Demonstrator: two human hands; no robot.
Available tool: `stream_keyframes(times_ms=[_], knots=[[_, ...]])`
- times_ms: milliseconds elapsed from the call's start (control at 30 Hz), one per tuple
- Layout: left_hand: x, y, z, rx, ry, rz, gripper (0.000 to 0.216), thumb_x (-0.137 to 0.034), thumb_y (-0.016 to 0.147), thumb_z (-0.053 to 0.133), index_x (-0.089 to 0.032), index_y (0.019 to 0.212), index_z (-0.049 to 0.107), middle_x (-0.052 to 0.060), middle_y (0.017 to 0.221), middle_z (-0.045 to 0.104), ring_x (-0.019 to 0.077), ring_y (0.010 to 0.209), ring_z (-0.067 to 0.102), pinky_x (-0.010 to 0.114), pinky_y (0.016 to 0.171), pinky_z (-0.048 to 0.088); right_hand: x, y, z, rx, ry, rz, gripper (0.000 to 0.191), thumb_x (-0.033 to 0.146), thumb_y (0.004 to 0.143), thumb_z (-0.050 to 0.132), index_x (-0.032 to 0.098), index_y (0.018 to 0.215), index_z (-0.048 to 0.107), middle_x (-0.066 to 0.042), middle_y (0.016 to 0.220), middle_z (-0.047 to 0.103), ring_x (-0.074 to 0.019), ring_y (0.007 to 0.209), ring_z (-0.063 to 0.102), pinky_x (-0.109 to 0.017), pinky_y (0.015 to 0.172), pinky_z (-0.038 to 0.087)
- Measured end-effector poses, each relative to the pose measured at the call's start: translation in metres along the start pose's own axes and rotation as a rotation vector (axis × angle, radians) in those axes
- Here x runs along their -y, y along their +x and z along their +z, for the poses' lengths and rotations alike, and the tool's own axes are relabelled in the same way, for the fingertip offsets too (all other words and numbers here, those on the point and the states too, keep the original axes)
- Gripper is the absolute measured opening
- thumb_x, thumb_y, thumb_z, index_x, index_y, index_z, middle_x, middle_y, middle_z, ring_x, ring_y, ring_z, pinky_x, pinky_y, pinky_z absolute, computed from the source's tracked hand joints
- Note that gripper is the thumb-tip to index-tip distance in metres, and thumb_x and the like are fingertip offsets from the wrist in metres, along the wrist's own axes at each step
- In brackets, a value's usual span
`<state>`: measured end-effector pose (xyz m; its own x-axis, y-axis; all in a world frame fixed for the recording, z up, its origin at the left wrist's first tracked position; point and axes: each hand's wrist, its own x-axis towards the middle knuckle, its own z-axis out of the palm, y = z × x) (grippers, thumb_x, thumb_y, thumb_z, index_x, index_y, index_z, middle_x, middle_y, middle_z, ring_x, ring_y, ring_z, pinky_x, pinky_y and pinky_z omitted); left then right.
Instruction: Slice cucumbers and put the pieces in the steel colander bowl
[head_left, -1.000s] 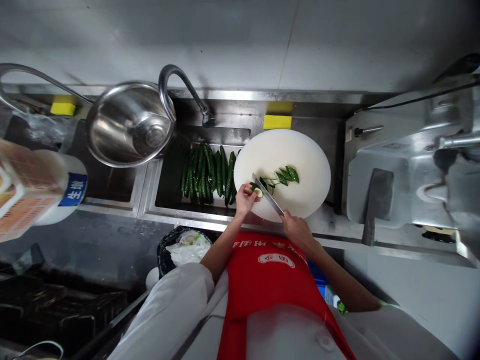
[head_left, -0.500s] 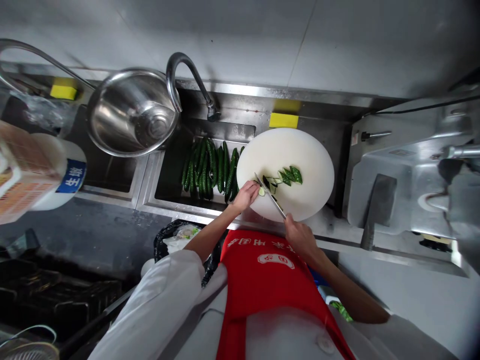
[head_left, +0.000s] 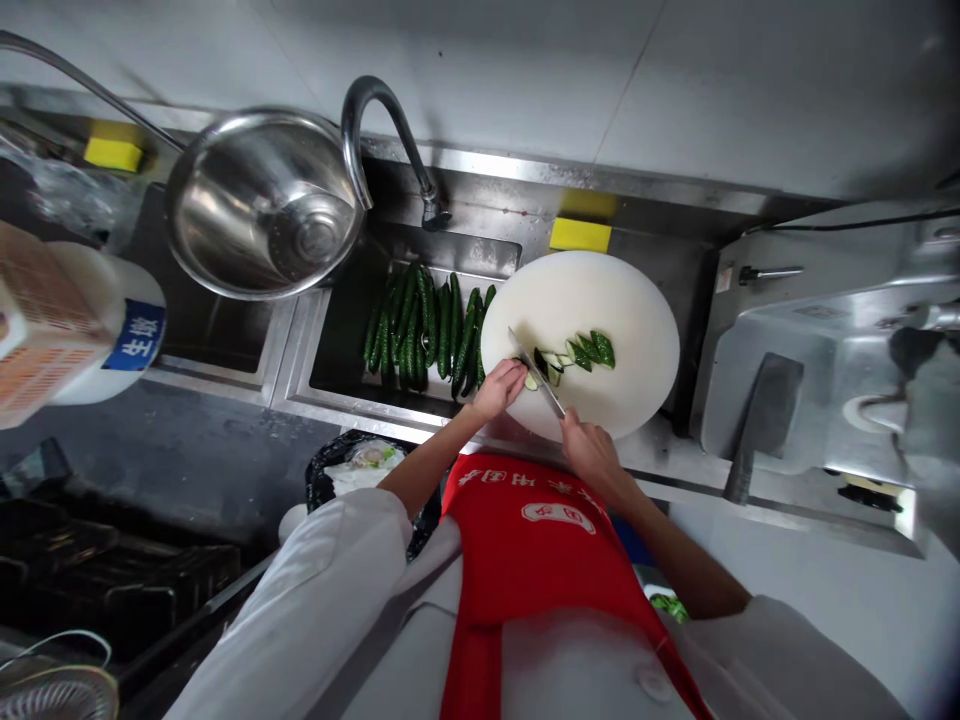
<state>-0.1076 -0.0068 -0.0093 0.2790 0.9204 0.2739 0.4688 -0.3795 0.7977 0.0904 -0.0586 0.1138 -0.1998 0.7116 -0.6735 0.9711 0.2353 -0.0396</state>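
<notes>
My right hand (head_left: pixel 592 452) is closed round the handle of a knife (head_left: pixel 541 382), its blade slanting up and left over the round white cutting board (head_left: pixel 637 390). Just left of the blade, my left hand (head_left: pixel 501 388) has its fingers bent onto a piece of cucumber (head_left: pixel 531 381) at the board's near left edge. Most of that piece is hidden by the fingers. Right of the blade lie cut cucumber slices (head_left: pixel 591 349), spread in a row with dark green skin and pale flesh. Whole cucumbers (head_left: pixel 420 330) lie side by side in the sink, left of the board.
A large steel bowl (head_left: pixel 262 205) sits left of the faucet (head_left: pixel 382 100). Yellow blocks (head_left: pixel 580 235) stand along the back ledge. At right is a steel machine (head_left: pixel 810 370). A black-bagged bin (head_left: pixel 322 475) stands below the sink edge. Far left is a white bucket (head_left: pixel 97 330) with an orange basket.
The view has shifted slightly, so the board and sink sit a little differently in the frame. Both hands keep their hold, the knife still against the cucumber piece.
</notes>
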Motion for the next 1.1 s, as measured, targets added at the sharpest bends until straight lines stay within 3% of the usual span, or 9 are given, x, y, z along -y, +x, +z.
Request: stream_keyframes(times_ms=[1100], knots=[[0.009,-0.01,0.004,-0.034,-0.037,-0.005,0.025,-0.029,0.099,0.041,-0.018,0.105,0.063,0.012,0.105,0.062,0.0195,0.103,0.058,0.038,0.092,0.052,0.019,0.016,-0.008,0.005,0.056,0.046,0.03,0.029,0.103,0.025,0.015,0.116,0.047,-0.013,0.088,0.071,-0.0227,0.084,0.07,-0.028,0.072,0.042]])
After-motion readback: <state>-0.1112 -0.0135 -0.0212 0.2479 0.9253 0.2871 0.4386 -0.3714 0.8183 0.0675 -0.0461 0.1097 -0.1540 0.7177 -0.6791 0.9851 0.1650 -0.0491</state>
